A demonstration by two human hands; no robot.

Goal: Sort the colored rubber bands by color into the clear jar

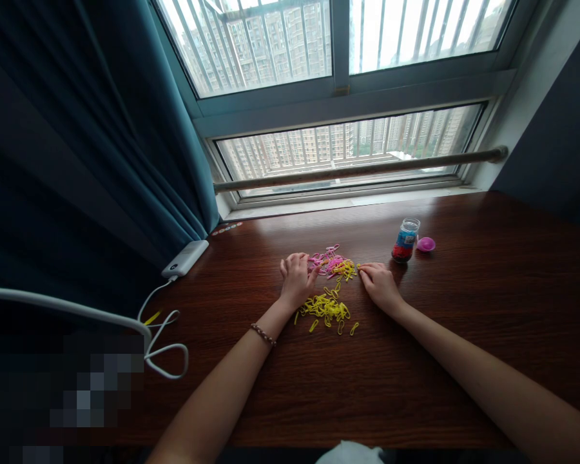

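Small pink paper clips [325,262] lie in a loose pile, with yellow paper clips [344,270] mixed in at its right side. A separate heap of yellow paper clips [326,308] spreads closer to me, with a few strays around it. My left hand [296,278] rests at the left edge of the pink pile, thumb and fingers apart and curved. At the pile's right edge, my right hand [377,283] has its fingertips pinched together, with a bit of a yellow paper clip showing at them.
A clear jar [406,241] with a blue and red label stands behind my right hand, beside a pink lid [426,244]. A white power strip [185,259] and its looped cable [167,348] are at the left, near the curtain [140,129]. The window [348,154] is behind the table.
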